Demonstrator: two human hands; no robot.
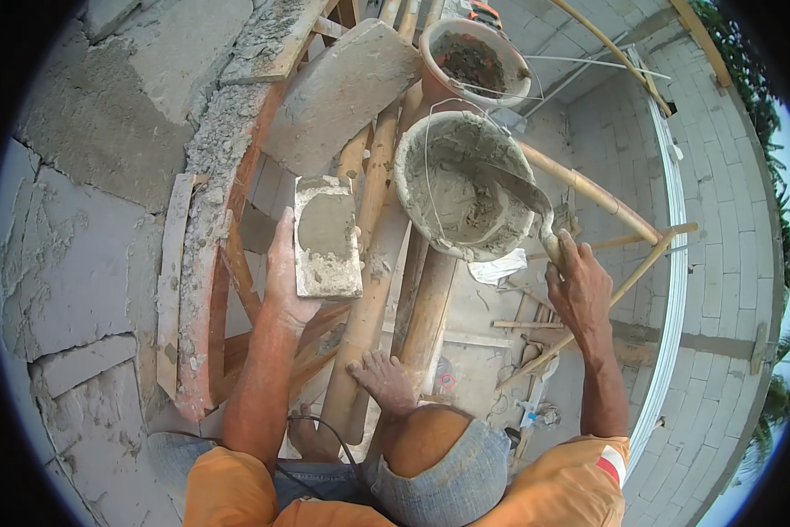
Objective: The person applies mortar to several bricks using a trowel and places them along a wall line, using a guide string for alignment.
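Note:
My left hand (285, 272) is closed on a pale rectangular board or block (325, 272), held flat, with a patch of wet grey mortar on top. My right hand (578, 281) grips the handle of a mortar-coated trowel (536, 200), whose blade reaches into a bucket (413, 202) of grey mortar at upper centre. The trowel's tip is partly hidden by mortar. The bucket rests on bamboo poles, its wire handle raised.
A reddish bucket (439, 79) and grey slab (333, 97) lie beyond. My bare foot (382, 382) rests on bamboo poles (351, 351) high above a floor. A rough concrete edge (202, 176) runs along the left; block walls (711, 176) stand right, with more poles across.

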